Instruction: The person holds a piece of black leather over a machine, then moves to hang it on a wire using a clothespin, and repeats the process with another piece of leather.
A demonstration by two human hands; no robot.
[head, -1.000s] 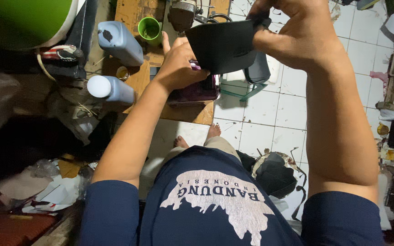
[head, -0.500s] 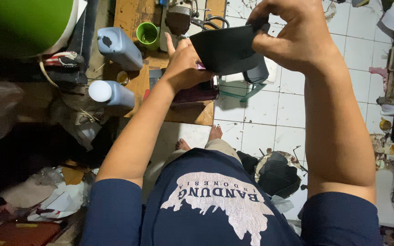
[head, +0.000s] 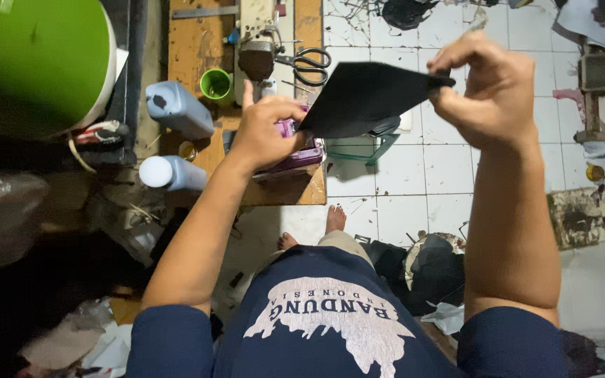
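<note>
Head view: black sheet [head: 362, 98] long axis left-right between left hand [head: 264, 133], right hand [head: 488, 94].

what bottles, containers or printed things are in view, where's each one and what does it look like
Grey-blue jug: lying on the bench's left edge, dark cap.
White bottle: lying below the jug, pale cylinder.
Green cup: upright on the wooden bench, round.
Shirt print: white lettering and shape on navy, at the chest.

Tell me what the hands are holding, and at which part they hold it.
A flat black piece of sheet material: the left hand pinches its near-left corner, the right hand its right-hand tip.
</note>
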